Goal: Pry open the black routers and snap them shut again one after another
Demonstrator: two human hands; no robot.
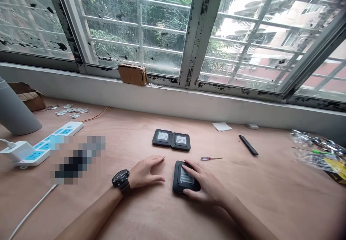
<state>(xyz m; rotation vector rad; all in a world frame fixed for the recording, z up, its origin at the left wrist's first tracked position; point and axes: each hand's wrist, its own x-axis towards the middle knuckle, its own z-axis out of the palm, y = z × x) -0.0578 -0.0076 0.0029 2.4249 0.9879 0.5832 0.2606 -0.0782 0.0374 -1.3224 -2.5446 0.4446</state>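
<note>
My right hand (202,182) grips a flat black box with rounded corners (177,178). Its thumb is at the near edge, and the fingers lie over the top and far side, partly hiding a white printed label (186,175). To the left of that box, my left hand (144,172) rests near the table with thumb and fingers apart, holding nothing. Farther back lie two similar black boxes, a left one (155,139) and a right one (186,146), side by side with labels up. A small screwdriver (209,158) with a clear handle lies right of them.
A white power strip (58,139) with a plugged-in charger (17,151) stands left, its neighbour blurred out. A black bar (248,145) and white paper (222,126) lie right. Plastic bags (313,153) are at far right. A cardboard box (132,75) sits on the sill.
</note>
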